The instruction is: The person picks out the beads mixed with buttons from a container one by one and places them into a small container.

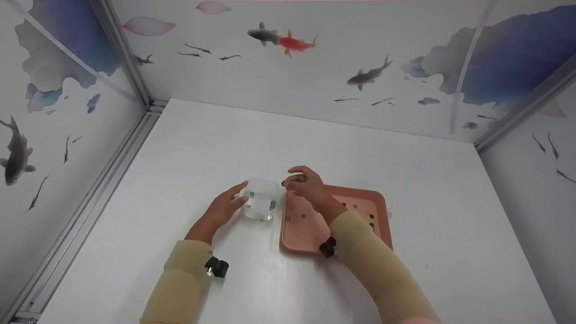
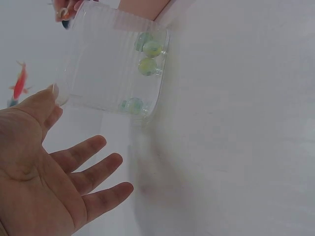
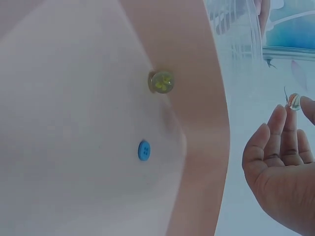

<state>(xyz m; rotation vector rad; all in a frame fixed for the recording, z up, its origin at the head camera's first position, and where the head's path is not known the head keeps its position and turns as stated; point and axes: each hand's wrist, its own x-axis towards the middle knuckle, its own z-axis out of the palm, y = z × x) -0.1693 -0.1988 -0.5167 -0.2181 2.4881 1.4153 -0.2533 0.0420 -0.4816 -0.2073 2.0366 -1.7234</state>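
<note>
A clear plastic container (image 1: pixel 262 191) stands on the table, with several greenish marbles (image 2: pixel 147 66) near its bottom. My left hand (image 1: pixel 218 209) is beside it, fingers spread and thumb side at its rim in the left wrist view. Between thumb and fingertips, my right hand (image 1: pixel 310 185) pinches a clear marble with orange and white streaks (image 3: pixel 294 102). This hand is raised between the container and the pink tray (image 1: pixel 306 236), above the tray's far left corner. Inside the tray are a clear marble with yellow inside (image 3: pixel 163 82) and a blue button (image 3: pixel 144 150).
More small round pieces, among them a blue one (image 1: pixel 355 206), lie in the tray's right part, partly covered by the right forearm. White panels printed with fish, including a red fish (image 1: pixel 294 43), enclose the white table (image 1: pixel 252 279) at the back and sides.
</note>
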